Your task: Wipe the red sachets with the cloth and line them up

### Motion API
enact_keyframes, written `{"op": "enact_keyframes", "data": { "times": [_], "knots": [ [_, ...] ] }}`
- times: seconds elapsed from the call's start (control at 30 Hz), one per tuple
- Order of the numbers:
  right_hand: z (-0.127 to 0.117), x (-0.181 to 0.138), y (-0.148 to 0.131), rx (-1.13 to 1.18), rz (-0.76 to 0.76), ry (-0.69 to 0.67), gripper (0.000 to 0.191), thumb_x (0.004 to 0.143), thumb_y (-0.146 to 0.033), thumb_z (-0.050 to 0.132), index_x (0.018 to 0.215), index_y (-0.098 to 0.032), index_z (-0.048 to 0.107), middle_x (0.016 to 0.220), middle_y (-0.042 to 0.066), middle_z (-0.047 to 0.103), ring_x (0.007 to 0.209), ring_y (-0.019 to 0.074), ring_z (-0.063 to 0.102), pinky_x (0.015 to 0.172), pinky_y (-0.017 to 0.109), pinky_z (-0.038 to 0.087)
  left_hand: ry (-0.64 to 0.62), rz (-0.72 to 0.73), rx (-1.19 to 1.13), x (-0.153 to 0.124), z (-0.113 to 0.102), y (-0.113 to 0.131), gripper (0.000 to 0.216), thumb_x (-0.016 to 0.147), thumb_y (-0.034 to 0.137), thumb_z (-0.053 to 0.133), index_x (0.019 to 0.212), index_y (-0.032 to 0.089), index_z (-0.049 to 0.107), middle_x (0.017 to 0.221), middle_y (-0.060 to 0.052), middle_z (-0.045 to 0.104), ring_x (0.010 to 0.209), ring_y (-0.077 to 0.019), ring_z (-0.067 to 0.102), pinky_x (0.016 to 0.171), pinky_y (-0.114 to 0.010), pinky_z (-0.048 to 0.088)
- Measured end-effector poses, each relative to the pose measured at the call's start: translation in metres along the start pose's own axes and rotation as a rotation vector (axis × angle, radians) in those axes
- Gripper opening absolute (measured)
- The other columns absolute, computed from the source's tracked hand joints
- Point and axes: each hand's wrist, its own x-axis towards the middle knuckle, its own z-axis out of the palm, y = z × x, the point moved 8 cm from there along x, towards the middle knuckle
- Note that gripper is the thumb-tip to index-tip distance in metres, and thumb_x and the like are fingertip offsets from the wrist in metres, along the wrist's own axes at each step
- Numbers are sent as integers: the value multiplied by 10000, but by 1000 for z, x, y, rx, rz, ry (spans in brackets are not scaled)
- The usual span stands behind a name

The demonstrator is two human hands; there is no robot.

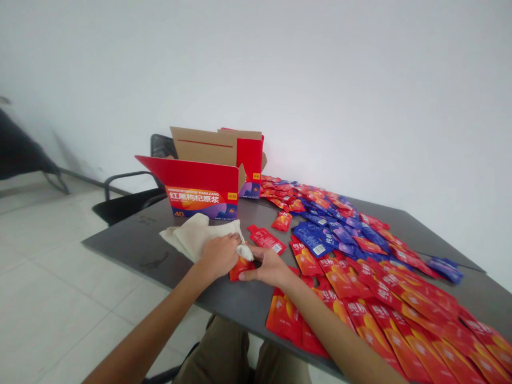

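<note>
A cream cloth (192, 234) lies bunched on the grey table, and my left hand (221, 255) is closed on it. One corner of the cloth rests over a red-orange pouch (237, 271) beneath my hands. My right hand (269, 268) grips this pouch at its right side, thumb along the lower edge. Just beyond my fingers a red pouch (267, 239) lies with its barcode side up. A smaller red-orange pouch (281, 221) lies farther back.
Two open red cartons, one in front (200, 186) and one behind (250, 160), stand at the back left. Many red pouches (368, 320) and blue pouches (316, 237) cover the right of the table (132, 248). A black chair (120, 205) stands behind the left edge.
</note>
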Motion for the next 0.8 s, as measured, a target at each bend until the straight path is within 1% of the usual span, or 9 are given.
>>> {"op": "enact_keyframes", "data": {
  "times": [0.1,0.2,0.27,0.33,0.4,0.5,0.6,0.7,0.8],
  "knots": [
    [1,0,0,19,9,-8,515,515,-204,842,1010,-176,702,946,-3,697,866,186,624,867,323,475,-4,57,-4,-8,3,9,476,803,75,401,1254,87,553,1333,-176,575,1240,-236,542,1021,-354,434],
    [3,0,2,19,27,-22,584,518,-196,841,1081,-183,683,957,-4,700,833,176,624,830,317,485,5,161,-52,-21,4,19,513,811,93,426,1312,160,516,1388,-103,545,1315,-178,465,1093,-302,355],
    [3,0,3,19,25,-28,605,526,-230,848,1104,-184,676,956,-2,699,839,178,627,847,328,485,5,114,-55,-18,3,12,514,819,87,406,1313,181,512,1390,-96,544,1298,-186,486,1072,-326,383],
    [3,0,1,21,1,-26,587,525,-261,855,1082,-185,685,962,1,695,882,187,628,893,340,473,-7,23,-31,-9,2,1,496,816,73,387,1282,156,537,1360,-129,565,1247,-223,538,1021,-368,434],
    [2,0,0,20,-13,-16,546,518,-267,859,1033,-178,699,961,4,694,902,194,628,909,345,469,-10,-9,-15,-4,2,-3,478,809,63,380,1251,115,557,1327,-165,583,1211,-245,568,995,-385,454],
    [2,-1,1,21,7,-15,543,511,-248,854,1026,-169,698,948,3,699,860,188,628,858,336,488,-5,84,-25,-11,4,10,487,805,85,412,1274,104,543,1348,-154,570,1259,-218,525,1056,-342,403],
    [3,0,2,14,17,-18,575,520,-230,842,1071,-173,687,949,-4,704,829,173,627,836,324,494,-3,161,-52,-19,3,16,515,811,103,426,1315,166,512,1388,-92,547,1306,-180,475,1090,-310,365],
    [2,0,0,11,-16,-20,583,531,-255,845,1087,-186,684,975,-2,700,900,188,628,901,334,477,-17,54,-33,-8,2,1,496,811,82,395,1275,179,542,1354,-101,576,1253,-205,532,1033,-346,427],
    [2,0,-1,26,-36,-24,576,532,-265,848,1078,-190,684,979,4,697,948,204,624,935,350,464,-13,-6,-12,-2,0,-3,476,802,63,379,1238,113,561,1310,-165,596,1215,-240,564,998,-377,453]
  ]
}}
